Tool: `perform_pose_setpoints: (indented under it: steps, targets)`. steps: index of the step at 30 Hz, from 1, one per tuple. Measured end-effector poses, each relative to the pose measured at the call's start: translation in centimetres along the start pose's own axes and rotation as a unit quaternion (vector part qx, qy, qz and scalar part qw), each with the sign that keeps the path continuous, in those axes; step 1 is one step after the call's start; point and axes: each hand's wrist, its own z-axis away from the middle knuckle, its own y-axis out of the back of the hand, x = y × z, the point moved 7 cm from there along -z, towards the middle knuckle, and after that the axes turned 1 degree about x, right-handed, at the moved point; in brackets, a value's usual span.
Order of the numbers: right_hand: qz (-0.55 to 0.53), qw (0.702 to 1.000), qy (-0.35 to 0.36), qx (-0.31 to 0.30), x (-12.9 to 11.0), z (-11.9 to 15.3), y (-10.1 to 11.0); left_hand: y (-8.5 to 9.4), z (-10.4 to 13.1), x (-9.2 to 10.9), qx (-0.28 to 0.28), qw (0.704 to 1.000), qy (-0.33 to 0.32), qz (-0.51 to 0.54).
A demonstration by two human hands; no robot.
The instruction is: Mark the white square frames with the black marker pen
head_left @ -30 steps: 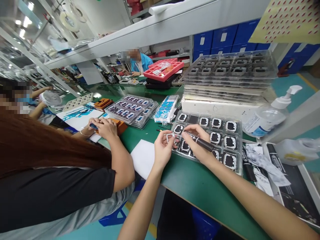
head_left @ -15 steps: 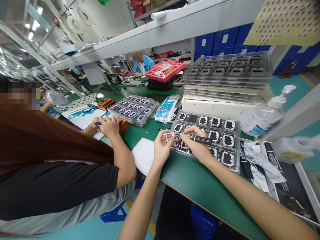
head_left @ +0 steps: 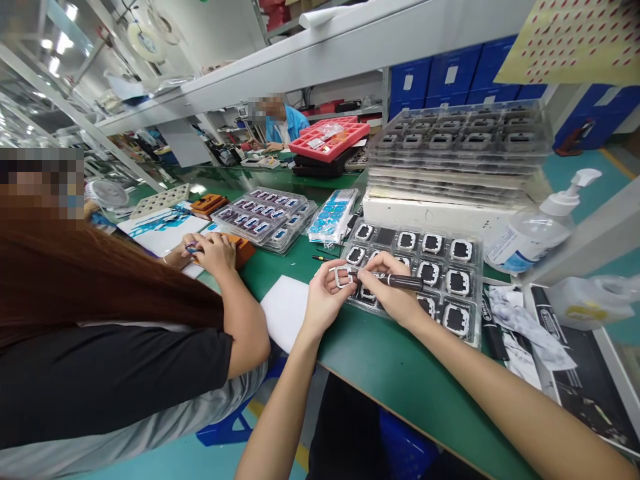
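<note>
Between the fingers of my left hand (head_left: 325, 292) is a small white rounded-square frame (head_left: 343, 277), tilted up over the tray's left edge. My right hand (head_left: 387, 287) grips a black marker pen (head_left: 400, 281) like a writing tool, its tip close to the frame; whether it touches I cannot tell. Under and behind both hands lies a clear plastic tray (head_left: 434, 320) whose pockets hold several similar white frames with dark centres (head_left: 456, 321). My hands hide part of its front left pockets.
A pump bottle (head_left: 533, 230) stands right of the tray. Behind it, clear trays (head_left: 457, 140) are stacked on a white block (head_left: 435, 215). White paper (head_left: 287, 312) lies left of my hands. A co-worker (head_left: 150, 360) sits close on the left, beside more filled trays (head_left: 263, 215).
My left hand has turned the white frame so its open face shows more toward me. The marker stays in my right hand, nearly in the same place.
</note>
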Motion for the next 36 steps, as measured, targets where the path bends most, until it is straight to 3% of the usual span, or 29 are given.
perform_pose_setpoints:
  steps: [36]
  targets:
    - [-0.013, 0.999, -0.020, -0.026, 0.52, -0.15, -0.40, -0.34, 0.09, -0.42, -0.015, 1.000, 0.004, -0.013]
